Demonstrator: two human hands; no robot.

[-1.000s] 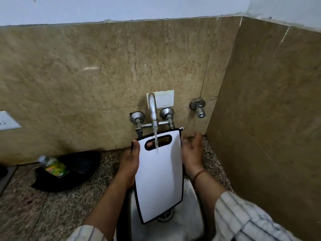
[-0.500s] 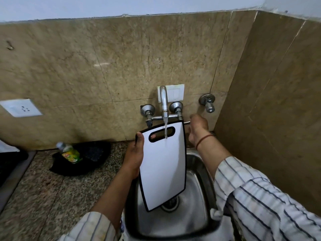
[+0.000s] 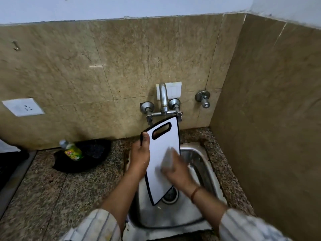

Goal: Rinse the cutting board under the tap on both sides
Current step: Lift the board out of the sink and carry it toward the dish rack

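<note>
The white cutting board [image 3: 163, 141] with a black rim and a handle slot is held upright and tilted over the steel sink [image 3: 205, 164], its top corner just under the tap [image 3: 163, 96]. My left hand [image 3: 139, 153] grips the board's left edge near the handle slot, thumb on the front face. My right hand [image 3: 175, 171] lies across the board's lower front face, blurred by motion, with nothing in it. I see no water stream from the spout.
A green dish-soap bottle [image 3: 72, 150] lies on a black cloth [image 3: 93, 153] on the granite counter [image 3: 52, 197] to the left. A separate wall valve [image 3: 203, 99] sits right of the tap. A tiled side wall [image 3: 269, 119] stands close on the right.
My right hand left the tap area at the wall and came down onto the board's front face. The water stream seen earlier is gone. The board's top has tilted to the right.
</note>
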